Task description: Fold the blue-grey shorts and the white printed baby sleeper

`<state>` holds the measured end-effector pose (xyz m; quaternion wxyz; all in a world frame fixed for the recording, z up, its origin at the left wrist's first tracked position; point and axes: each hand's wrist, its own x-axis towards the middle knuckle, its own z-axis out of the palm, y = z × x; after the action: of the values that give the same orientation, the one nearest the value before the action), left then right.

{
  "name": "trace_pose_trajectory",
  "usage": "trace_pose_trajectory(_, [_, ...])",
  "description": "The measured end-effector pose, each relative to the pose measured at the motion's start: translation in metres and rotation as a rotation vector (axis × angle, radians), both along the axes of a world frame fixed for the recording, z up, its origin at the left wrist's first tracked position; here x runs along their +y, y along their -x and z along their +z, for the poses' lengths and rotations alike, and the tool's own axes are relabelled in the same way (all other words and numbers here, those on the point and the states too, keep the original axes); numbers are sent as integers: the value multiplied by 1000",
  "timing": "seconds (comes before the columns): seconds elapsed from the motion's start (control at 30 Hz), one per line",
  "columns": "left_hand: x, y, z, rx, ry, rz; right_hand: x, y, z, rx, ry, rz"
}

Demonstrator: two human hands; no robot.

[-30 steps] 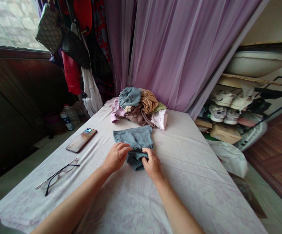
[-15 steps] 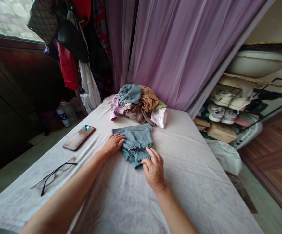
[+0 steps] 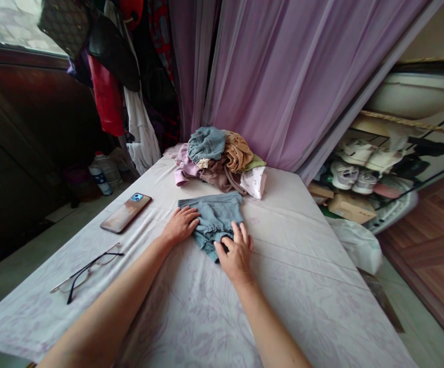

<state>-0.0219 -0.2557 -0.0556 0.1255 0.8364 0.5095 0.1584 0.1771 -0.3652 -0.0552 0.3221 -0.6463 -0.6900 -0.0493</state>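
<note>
A pair of blue-grey shorts (image 3: 218, 207) with gathered, ruffled leg openings lies flat on the cloth-covered table (image 3: 294, 276), its waistband toward the back. My left hand (image 3: 181, 224) rests on the left side of the shorts, palm down and fingers stretched out. On the lower right of them is my right hand (image 3: 236, 253), fingers apart and bent, thumb and index finger curved over the ruffled leg part. Behind the shorts sits a heap of crumpled clothes (image 3: 214, 163) in blue, brown, tan, pink and green.
To the left lie a phone (image 3: 126, 213) and a pair of glasses (image 3: 86, 271). Bags and clothes (image 3: 107, 97) hang at the back left. A purple curtain (image 3: 268, 76) drops behind the table. On the right stands a rack with shoes (image 3: 354, 176) and a cardboard box (image 3: 352, 207).
My right hand has moved slightly left and up over the ruffled leg part. My left hand stays on the shorts. The whole view has shifted a little.
</note>
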Motion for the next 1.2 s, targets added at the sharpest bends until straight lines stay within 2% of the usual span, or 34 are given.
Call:
trace_pose_trajectory(0.1, [0,0,-1,-1,-8,0,-2,2,2,20,-4,0])
trace_pose_trajectory(0.37, [-1,0,-2,21,-74,5,-29,1,1,-18,54,82])
trace_pose_trajectory(0.53, [-1,0,-6,64,-108,19,-29,-1,-3,28,-31,122])
trace_pose_trajectory(0.83, [-3,-2,0,86,-77,30,-34,3,-3,6,143,170])
trace_pose_trajectory(1.2, [-4,-4,-1,82,-78,51,-33,-1,-7,13,89,210])
